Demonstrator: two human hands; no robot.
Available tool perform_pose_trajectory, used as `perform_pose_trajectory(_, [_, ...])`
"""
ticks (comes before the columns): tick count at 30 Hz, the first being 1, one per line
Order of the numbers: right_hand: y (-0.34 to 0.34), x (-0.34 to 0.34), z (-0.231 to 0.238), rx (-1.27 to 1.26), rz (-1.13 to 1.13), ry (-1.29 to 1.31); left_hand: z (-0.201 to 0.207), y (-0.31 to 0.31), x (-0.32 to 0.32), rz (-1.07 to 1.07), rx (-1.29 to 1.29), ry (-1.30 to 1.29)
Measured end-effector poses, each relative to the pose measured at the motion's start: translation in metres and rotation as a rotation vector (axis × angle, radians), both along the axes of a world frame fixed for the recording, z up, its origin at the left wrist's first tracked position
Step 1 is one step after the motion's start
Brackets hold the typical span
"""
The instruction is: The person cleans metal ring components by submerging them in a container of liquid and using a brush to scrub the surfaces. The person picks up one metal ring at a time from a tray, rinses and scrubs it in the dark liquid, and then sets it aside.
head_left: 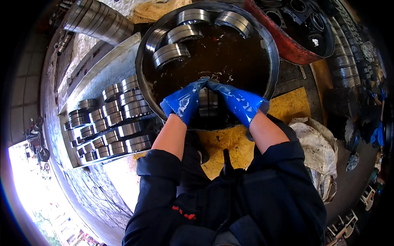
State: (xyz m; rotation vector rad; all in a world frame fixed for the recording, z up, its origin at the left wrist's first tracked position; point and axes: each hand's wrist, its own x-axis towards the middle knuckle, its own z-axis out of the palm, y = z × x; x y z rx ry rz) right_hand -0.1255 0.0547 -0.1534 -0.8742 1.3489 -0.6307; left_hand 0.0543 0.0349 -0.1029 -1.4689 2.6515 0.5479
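Note:
Both my hands wear long blue rubber gloves and reach into a round metal tub of dark brown liquid. My left hand and my right hand come together near the tub's near side, pointing down at the surface. Their fingers are mostly hidden, so I cannot tell whether they grip anything. Between the gloves, close to the near rim, a shiny metal ring shows in shadow. Several more thick steel rings stand partly in the liquid along the far left, and another ring is at the far right.
Left of the tub, a metal tray holds rows of polished rings. A long stack of rings lies beyond it. A red-sided container with dark metal parts is at the far right. A dirty white sack lies near my right arm.

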Motion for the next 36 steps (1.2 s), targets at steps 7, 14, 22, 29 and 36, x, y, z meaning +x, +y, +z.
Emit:
perform_pose_trajectory(7, [-0.005, -0.004, -0.023, -0.008, -0.116, 0.007, -0.03, -0.017, -0.004, 0.548, 0.8, 0.79])
perform_pose_trajectory(14, [-0.024, -0.027, -0.088, -0.091, 0.089, 0.195, -0.014, -0.025, -0.018, 0.548, 0.617, 0.611])
perform_pose_trajectory(22, [-0.008, -0.019, 0.0, -0.14, 0.256, 0.112, -0.005, -0.019, 0.022, 0.073, 0.346, 0.031])
perform_pose_trajectory(29, [-0.007, -0.021, -0.005, -0.038, 0.093, 0.126, -0.006, -0.009, -0.007, 0.063, 0.26, 0.093])
perform_pose_trajectory(36, [0.009, -0.013, 0.002, -0.012, 0.095, 0.126, -0.023, -0.006, -0.005, 0.097, 0.239, 0.473])
